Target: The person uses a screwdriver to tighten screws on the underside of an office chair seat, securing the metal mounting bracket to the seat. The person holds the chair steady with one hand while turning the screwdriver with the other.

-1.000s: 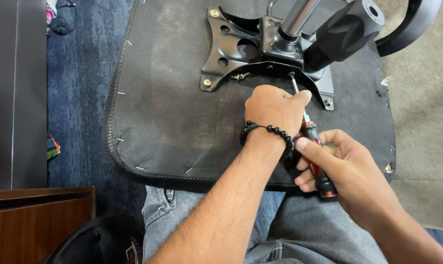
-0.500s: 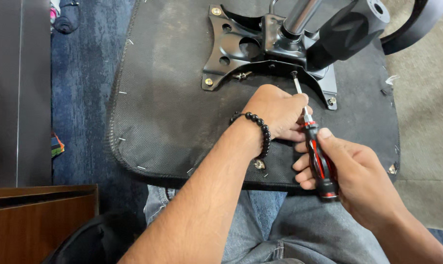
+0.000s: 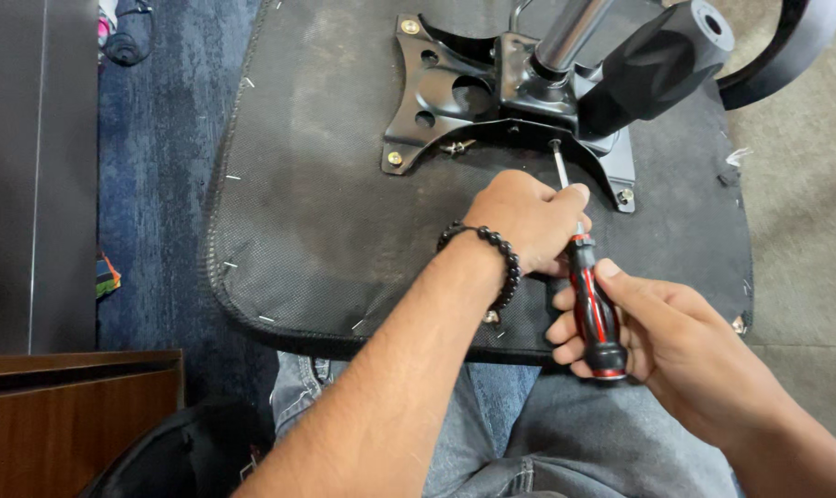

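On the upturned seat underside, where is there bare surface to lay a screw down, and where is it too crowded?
Free: the fabric of the seat underside, bordered by the stapled edge, the black metal plate and the left hand. Crowded: around the screwdriver, where the left hand steadies the shaft, the right hand grips the handle, and the plate and gas cylinder sit above.

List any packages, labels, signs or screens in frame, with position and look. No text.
None clearly in view.
Only candidate: a small multicoloured thing on the blue floor at the left edge, too small to tell whether it is a package.
The rest is an upturned chair seat with its black metal plate; the right hand holds a red and black screwdriver, the left hand steadies its shaft.
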